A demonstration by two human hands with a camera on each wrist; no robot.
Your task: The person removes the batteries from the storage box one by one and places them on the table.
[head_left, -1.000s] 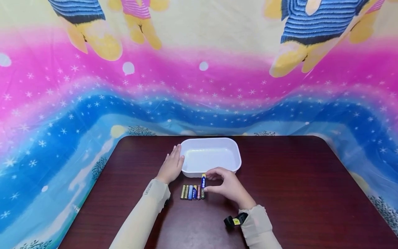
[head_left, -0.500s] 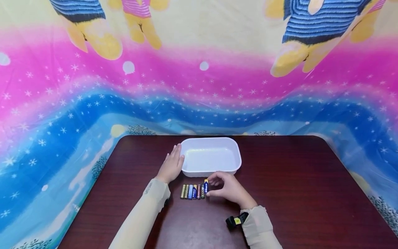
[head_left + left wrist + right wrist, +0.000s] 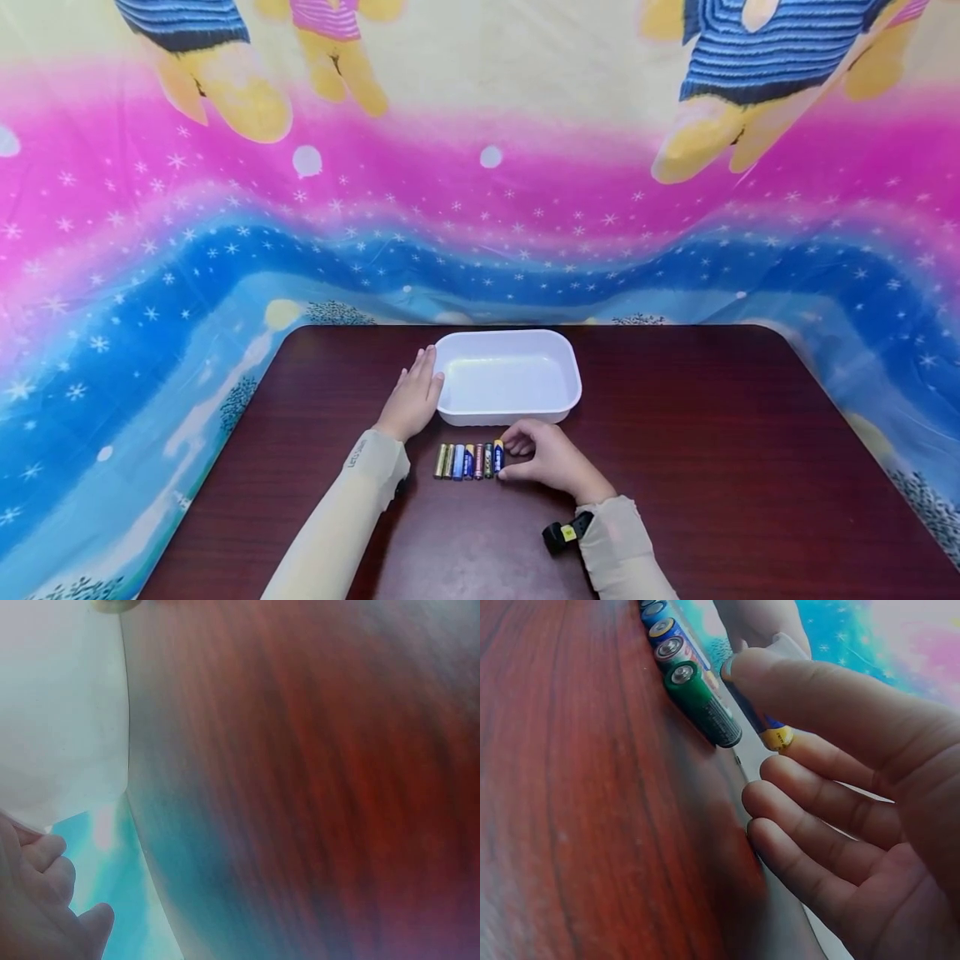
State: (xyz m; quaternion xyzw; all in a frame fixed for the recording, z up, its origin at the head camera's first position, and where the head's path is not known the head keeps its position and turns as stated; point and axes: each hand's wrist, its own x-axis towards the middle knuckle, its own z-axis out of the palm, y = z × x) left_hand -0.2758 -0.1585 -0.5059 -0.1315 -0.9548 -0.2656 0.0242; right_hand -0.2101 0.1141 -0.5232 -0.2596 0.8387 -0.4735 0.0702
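My right hand [image 3: 553, 460] pinches a blue battery with a yellow end [image 3: 498, 457] between thumb and index finger, at the right end of a row of batteries. In the right wrist view this battery [image 3: 778, 738] stands higher than the green battery [image 3: 709, 712] beside it, and its middle is hidden behind my thumb. The row also has gold, light blue, blue and red batteries [image 3: 478, 462], lying side by side. My left hand [image 3: 408, 400] rests with straight fingers against the left side of a white plastic container [image 3: 517, 383].
The container stands beyond the row of batteries, near the back edge of the dark red-brown wooden table [image 3: 697, 433]. A patterned cloth [image 3: 480, 208] hangs behind the table. A black strap [image 3: 567, 533] is on my right wrist.
My right hand has brought the blue-and-yellow battery down and to the right, from over the green battery to beside it at the row's end. The left hand has stayed against the container.
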